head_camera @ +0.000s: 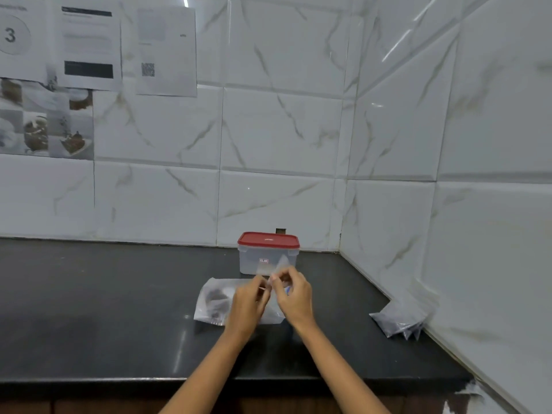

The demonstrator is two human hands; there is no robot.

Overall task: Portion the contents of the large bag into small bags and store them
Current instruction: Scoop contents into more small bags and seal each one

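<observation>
A large clear bag (212, 303) with dark contents lies flat on the black counter (89, 309). Above it, my left hand (249, 306) and my right hand (294, 297) pinch the edges of a small clear bag (276, 268), held upright between the fingertips; it looks empty, though the image is blurred. Right behind it stands a clear plastic container (267, 255) with a red lid, closed. Several small filled bags (401, 319) lean against the right wall.
The counter ends in a tiled corner at the back right, and its front edge runs just below my forearms. Printed sheets (89, 46) are taped to the wall at the upper left.
</observation>
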